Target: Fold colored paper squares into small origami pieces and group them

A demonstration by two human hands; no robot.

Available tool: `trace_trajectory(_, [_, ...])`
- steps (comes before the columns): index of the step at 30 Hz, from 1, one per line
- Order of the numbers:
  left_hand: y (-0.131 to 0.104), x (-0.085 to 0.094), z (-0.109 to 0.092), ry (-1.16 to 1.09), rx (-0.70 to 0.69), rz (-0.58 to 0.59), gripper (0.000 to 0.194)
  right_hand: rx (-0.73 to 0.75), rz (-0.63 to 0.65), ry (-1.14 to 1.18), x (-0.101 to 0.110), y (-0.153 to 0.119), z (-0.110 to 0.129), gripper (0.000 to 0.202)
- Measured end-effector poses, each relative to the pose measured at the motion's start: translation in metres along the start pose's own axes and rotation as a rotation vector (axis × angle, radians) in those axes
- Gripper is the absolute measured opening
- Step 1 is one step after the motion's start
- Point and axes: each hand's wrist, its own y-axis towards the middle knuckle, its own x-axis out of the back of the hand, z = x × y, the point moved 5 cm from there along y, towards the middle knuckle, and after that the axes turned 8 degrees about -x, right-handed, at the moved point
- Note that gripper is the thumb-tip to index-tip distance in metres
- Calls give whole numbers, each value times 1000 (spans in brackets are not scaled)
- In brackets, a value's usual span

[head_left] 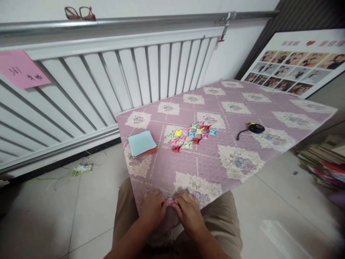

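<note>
A small pink folded paper is pinched between my two hands at the near edge of the table. My left hand grips its left side with thumb and fingers together. On its right side my right hand holds it the same way. Farther up the cloth, several small folded paper pieces in pink, red, green, yellow and blue lie in slanted rows. A stack of coloured paper sheets, light blue on top, lies to their left.
A flowered purple tablecloth covers the table. A black object with a strap lies at right. Behind are a white radiator, a pipe with glasses and a photo board. A power strip is on the floor.
</note>
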Motion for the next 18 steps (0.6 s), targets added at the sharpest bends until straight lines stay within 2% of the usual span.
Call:
trace_trajectory(8, [9, 8, -2, 30, 42, 136, 31, -74, -58, -78, 1, 2, -1, 29])
trace_trajectory(14, [15, 8, 1, 27, 85, 220, 32, -89, -62, -94, 3, 3, -1, 32])
trace_trajectory(18, [21, 11, 4, 46, 79, 318, 32, -109, -57, -105, 2, 5, -1, 32])
